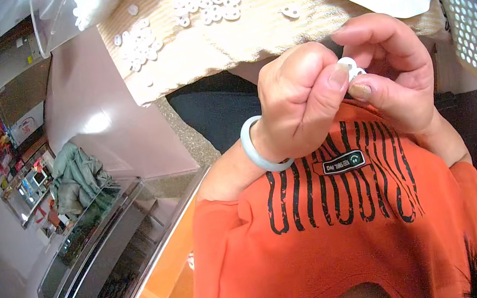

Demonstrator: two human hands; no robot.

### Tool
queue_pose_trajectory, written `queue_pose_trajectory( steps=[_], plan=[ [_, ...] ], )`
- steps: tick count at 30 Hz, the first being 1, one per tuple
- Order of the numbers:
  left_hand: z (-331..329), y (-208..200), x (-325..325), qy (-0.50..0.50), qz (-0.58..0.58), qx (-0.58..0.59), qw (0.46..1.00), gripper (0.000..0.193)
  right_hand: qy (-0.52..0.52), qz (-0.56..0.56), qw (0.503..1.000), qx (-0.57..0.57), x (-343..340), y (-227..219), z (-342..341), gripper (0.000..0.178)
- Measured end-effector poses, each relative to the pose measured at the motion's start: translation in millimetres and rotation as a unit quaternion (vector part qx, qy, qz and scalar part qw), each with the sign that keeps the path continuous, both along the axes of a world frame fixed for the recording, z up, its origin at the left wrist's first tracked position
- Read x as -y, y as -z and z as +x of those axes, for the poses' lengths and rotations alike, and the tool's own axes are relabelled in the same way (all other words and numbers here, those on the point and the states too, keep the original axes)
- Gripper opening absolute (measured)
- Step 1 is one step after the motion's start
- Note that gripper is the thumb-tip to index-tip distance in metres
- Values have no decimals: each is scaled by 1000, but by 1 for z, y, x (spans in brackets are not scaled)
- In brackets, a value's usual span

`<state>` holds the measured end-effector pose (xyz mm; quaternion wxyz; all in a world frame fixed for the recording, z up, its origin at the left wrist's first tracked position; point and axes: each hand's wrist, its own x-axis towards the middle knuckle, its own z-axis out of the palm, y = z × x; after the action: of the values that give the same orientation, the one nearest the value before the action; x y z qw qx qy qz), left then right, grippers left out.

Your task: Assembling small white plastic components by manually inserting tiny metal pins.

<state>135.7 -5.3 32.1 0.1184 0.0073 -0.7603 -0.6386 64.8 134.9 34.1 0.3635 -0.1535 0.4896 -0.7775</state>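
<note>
Fingers of our left hand pinch a small, glossy white, plastic-looking piece before our orange shirt, probably to steady it; our right hand curls beside, thumb against it (whether its hidden fingers grip, we cannot tell). The piece looks rounded and lobed. Beyond, similar loose white pieces lie on the counter's beige striped cloth, near a shallow white dish.

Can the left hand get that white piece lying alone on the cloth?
Probably yes: the lone white piece lies uncovered, only cloth between it and the left hand, though its fingers pinch another white piece.
</note>
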Motion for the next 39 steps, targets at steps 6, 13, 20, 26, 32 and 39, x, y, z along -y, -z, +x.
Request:
queue_pose_trajectory(
  steps=[6, 13, 20, 26, 32, 39],
  plan=[
    [0, -3, 1, -3, 21, 25, 999, 14, -26, -12, 999, 19, 0, 2, -3, 52],
    [-3, -1, 9, 46, -11, 22, 999, 16, -26, -25, 996, 87, 2, 0, -1, 58],
    [-1, 1, 9, 48, -4, 21, 999, 15, -15, -2, 997, 71, 2, 1, -3, 55],
    [0, 7, 5, 29, 42, 14, 999, 14, -8, 2, 998, 55, 2, 2, -2, 46],
    [-1, 0, 8, 13, -22, 16, 1000, 14, -38, -16, 996, 81, -1, 2, -5, 45],
    [2, 2, 6, 22, 22, 35, 999, 17, -38, -10, 997, 72, 0, 1, -5, 47]
  ],
)
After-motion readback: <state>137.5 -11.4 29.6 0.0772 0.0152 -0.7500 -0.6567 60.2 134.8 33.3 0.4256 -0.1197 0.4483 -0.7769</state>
